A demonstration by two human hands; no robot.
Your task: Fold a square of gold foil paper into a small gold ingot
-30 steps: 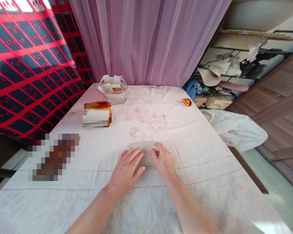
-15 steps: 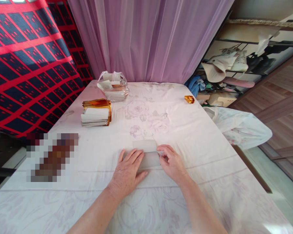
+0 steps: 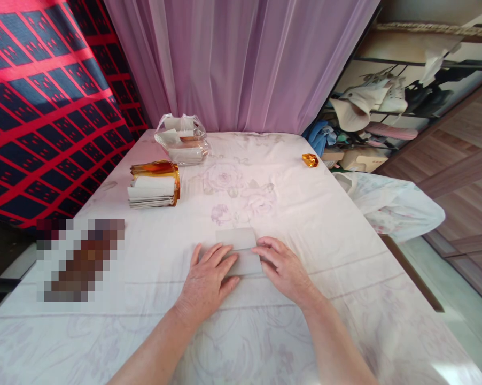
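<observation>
Head view, and the left hand lies open across the left part of the creased grey paper, mid-tablecloth; right hand curls at its right edge, pinching or not, can't tell!

Sheet matt paper; bag glossy plastic; tablecloth cloth.

Two bare hands, bare wrists, bare tapering forearms

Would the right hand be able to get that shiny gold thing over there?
Probably yes, with a stretch forward: only tablecloth shows between the right hand and the gold thing. The hand would have to leave the paper first.
</observation>
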